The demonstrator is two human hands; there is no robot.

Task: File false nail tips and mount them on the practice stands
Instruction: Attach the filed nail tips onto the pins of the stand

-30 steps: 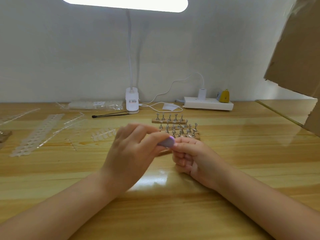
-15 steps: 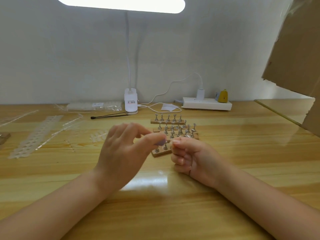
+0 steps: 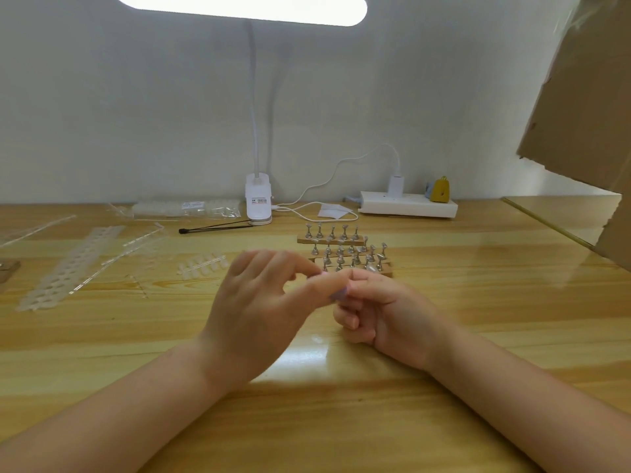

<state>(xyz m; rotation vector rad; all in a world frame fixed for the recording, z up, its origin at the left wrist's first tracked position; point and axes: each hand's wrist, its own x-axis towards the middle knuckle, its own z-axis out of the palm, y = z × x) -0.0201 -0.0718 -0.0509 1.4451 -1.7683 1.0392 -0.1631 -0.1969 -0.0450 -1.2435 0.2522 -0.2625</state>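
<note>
**Q:** Two hands meet over what kind of surface?

**A:** A glossy, pale wooden tabletop (image 3: 478, 302) against a plain white wall. A lit white clip-on desk lamp (image 3: 258, 199) stands at the back edge, its bright head overhead. To its right lies a white power strip (image 3: 408, 206) with a yellow plug in it. Brown cardboard (image 3: 587, 97) hangs in at upper right.

**Q:** What are the hands doing?

**A:** The left hand (image 3: 259, 308) has thumb and forefinger curled together in a pinch, the other fingers loosely raised. The right hand (image 3: 382, 312) is curled into a loose fist, its fingertips touching the left thumb. A small lilac shape shows where they meet; whether it is a false nail tip or a painted nail, I cannot tell.

**Q:** Where are the stands?

**A:** Just behind the hands: several wooden strips of small metal practice stands (image 3: 345, 250), crowded together.

**Q:** Any containers?

**A:** A clear plastic bag of nail tips (image 3: 184, 209) lies left of the lamp. Loose clear nail tips (image 3: 201, 264) and emptied plastic strips (image 3: 71, 264) are spread further left. A thin black tool (image 3: 215, 229) lies by the lamp base.
</note>
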